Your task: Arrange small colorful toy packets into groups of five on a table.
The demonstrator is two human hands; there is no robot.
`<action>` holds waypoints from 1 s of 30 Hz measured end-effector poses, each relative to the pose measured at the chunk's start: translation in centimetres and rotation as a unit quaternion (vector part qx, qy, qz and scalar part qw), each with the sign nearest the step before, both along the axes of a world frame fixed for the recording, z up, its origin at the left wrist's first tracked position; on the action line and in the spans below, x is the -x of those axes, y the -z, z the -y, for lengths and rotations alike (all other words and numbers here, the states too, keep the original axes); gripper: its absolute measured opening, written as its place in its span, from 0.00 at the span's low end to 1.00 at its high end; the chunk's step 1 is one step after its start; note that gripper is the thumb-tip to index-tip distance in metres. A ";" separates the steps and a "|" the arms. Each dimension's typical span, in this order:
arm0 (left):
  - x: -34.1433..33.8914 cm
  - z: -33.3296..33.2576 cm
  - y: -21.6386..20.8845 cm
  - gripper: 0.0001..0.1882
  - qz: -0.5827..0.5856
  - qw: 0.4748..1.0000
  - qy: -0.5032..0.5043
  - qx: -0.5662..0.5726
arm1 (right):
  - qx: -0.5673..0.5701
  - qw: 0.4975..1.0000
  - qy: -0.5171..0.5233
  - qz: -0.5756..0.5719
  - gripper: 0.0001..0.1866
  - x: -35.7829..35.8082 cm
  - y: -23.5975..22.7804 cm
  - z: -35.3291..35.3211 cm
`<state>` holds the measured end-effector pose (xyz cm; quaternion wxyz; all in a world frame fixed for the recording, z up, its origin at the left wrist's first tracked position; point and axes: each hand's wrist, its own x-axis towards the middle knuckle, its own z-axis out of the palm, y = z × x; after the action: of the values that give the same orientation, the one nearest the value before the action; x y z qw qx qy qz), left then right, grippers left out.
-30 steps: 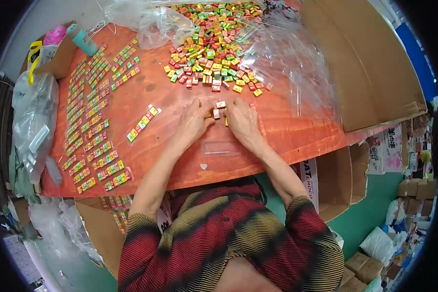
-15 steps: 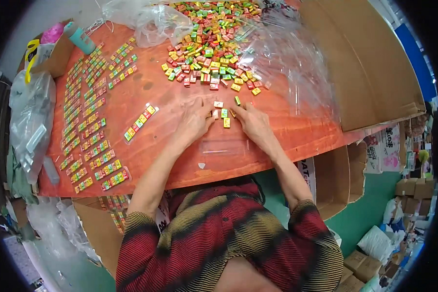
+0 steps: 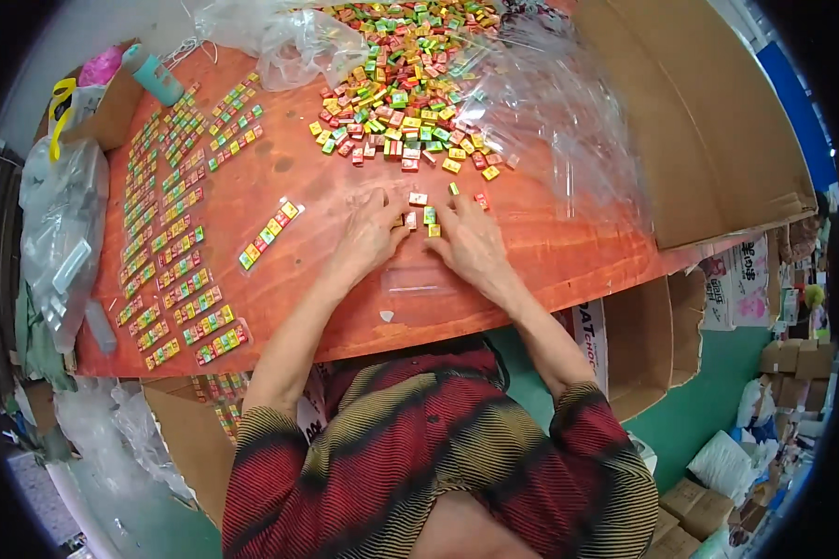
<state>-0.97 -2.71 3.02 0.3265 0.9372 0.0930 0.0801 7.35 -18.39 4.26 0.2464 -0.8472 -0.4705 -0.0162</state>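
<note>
Boxes lie heaped on a red table above green floor.

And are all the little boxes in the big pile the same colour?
No, the big pile of little boxes mixes red, yellow and green ones.

Print stands at 3 o'clock on a pale carton panel: dark East Asian characters beside pink artwork. Just short of 4 o'clock, below the surface, a white carton strip carries Latin capitals. At 12 o'clock, the heaped small boxes bear marks too tiny to read.
</note>
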 end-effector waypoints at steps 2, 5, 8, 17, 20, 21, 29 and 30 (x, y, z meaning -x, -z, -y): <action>0.0 0.0 -0.1 0.14 0.004 1.000 0.000 -0.007 | 0.015 1.000 -0.008 0.014 0.23 -0.1 0.6 -0.4; 0.2 0.0 -0.2 0.15 0.006 1.000 -0.003 -0.007 | 0.004 1.000 -0.020 0.014 0.23 0.1 0.9 -0.8; 0.5 0.0 -0.4 0.15 -0.001 1.000 -0.008 0.002 | 0.002 1.000 -0.027 0.008 0.22 0.5 0.6 -0.7; 0.4 -0.2 0.0 0.15 0.006 1.000 -0.004 -0.006 | 0.037 0.999 -0.017 0.016 0.13 -0.8 2.0 0.9; 0.4 -0.2 0.0 0.16 0.010 1.000 0.001 -0.015 | 0.043 0.999 -0.013 0.010 0.12 -1.6 1.9 0.6; 0.3 -0.1 -0.1 0.16 0.011 1.000 0.001 -0.022 | 0.043 0.999 -0.027 0.002 0.12 -2.0 2.1 0.0; 0.6 0.6 0.0 0.21 0.025 0.999 -0.011 -0.040 | -0.041 0.998 0.010 -0.039 0.14 -2.4 0.3 0.7; 0.6 0.6 0.1 0.22 0.032 0.998 -0.013 -0.048 | -0.040 0.998 0.010 -0.039 0.14 -2.6 0.2 1.2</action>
<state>-1.53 -3.32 2.95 0.2828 0.9476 0.0903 0.1181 9.98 -19.62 4.02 0.2984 -0.8413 -0.4507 -0.0047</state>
